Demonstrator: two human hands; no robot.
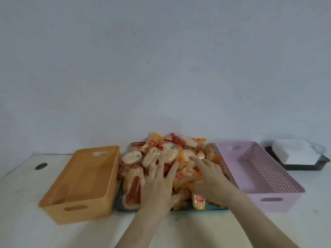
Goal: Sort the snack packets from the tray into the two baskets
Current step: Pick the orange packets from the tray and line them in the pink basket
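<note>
A heap of snack packets [166, 151], red, orange and pale, fills the teal tray [213, 208] in the middle of the table. An orange basket [84, 203] stands to the left of the tray and a pink basket [274, 192] to the right; both look empty. My left hand [157, 183] lies flat on the heap with fingers spread. My right hand [209, 174] reaches over the packets with fingers stretched forward, touching them. Neither hand grips a packet that I can see.
A black tray holding a white container [295, 153] sits at the far right behind the pink basket. A round hole [41, 166] shows in the white tabletop at the left. A plain wall rises behind the table.
</note>
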